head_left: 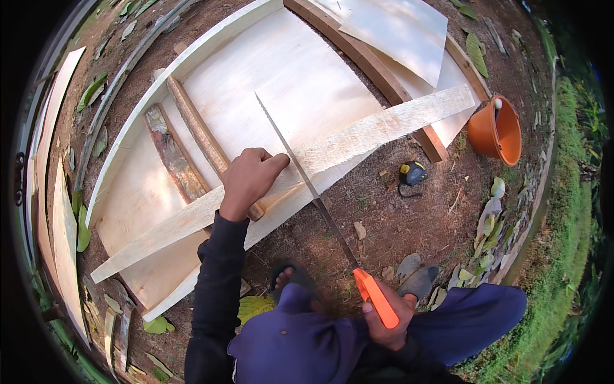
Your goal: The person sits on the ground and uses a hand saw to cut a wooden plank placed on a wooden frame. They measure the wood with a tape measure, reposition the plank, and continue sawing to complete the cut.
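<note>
Brown soil [441, 224] strewn with fallen leaves [476, 52] surrounds us outdoors, and grass [553, 288] runs along its right margin. Pale plywood panels [288, 64] lie before us, edged on the far left by a curved strip [204, 42]; a long pale plank [390, 125] crosses them diagonally. Our left grip [251, 185] rests on the plank, fingers curled and thumb extended; we cannot tell whether it pinches the wood. Our right grip [388, 323] is wrapped around the orange handle [377, 299] of a handsaw [318, 200], whose blade [274, 125] crosses the plank and points past its far edge. Open soil spreads between the plank's near edge and our sandals [422, 280], with a tape measure [412, 173] on it and an orange bucket [480, 136] just beside the plank's right end.
</note>
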The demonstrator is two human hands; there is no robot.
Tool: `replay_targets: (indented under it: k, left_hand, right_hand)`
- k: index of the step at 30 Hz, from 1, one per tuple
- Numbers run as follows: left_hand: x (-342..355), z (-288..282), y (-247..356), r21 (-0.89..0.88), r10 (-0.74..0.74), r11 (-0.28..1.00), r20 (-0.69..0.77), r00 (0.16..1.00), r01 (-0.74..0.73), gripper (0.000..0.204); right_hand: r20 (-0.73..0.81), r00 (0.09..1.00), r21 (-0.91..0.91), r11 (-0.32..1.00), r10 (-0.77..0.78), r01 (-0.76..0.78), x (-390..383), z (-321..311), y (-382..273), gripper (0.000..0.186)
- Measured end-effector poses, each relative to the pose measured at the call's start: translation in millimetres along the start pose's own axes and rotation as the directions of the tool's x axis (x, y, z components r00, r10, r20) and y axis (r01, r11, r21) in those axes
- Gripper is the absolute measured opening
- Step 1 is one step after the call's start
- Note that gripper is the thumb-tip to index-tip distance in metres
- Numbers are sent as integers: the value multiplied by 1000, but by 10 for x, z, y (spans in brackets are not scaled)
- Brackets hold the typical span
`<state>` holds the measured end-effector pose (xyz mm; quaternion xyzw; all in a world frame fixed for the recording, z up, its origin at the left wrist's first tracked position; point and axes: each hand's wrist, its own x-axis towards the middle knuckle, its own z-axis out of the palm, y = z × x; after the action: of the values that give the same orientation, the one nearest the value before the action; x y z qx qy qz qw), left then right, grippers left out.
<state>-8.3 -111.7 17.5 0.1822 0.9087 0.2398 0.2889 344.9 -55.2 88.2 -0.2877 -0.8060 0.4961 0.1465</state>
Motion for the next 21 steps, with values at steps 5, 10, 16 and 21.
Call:
replay_targets:
  k: [5,10,16,21]
  left_hand:
    - [187,95,153,-36,60,998,10,998,-59,60]
    - [378,230,311,-30,165,986,13,986,-164,64]
    - [230,409,587,23,87,996,1,996,-87,60]
    - [179,437,614,92,56,994,-22,998,-54,56]
  right_hand:
    - [-42,998,46,998,54,-52,47,-35,81,48]
    - [-63,998,6,1000,-8,8,192,-208,49,49]
    - [-110,993,51,998,-40,45,221,-304,141,46]
    - [-109,993,106,993,-36,48,245,-348,260,44]
